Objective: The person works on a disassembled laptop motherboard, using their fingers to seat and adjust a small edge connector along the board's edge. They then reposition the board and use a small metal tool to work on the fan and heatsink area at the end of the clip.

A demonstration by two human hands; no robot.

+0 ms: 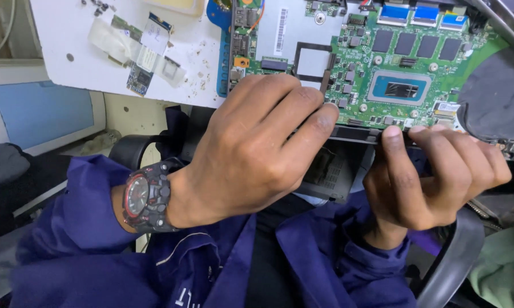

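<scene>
Between both hands [257,154] [434,177], green circuit board [405,63]

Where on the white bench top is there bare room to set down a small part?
The white bench top is bare along its left side, between its left edge and the taped scraps. A narrow, crumb-speckled strip lies between the scraps and the blue board edge. Crowded: the green circuit board, with the left hand and right hand at its near edge.

Glossy green circuit board [416,63]; matt black plastic casing [331,171].
</scene>
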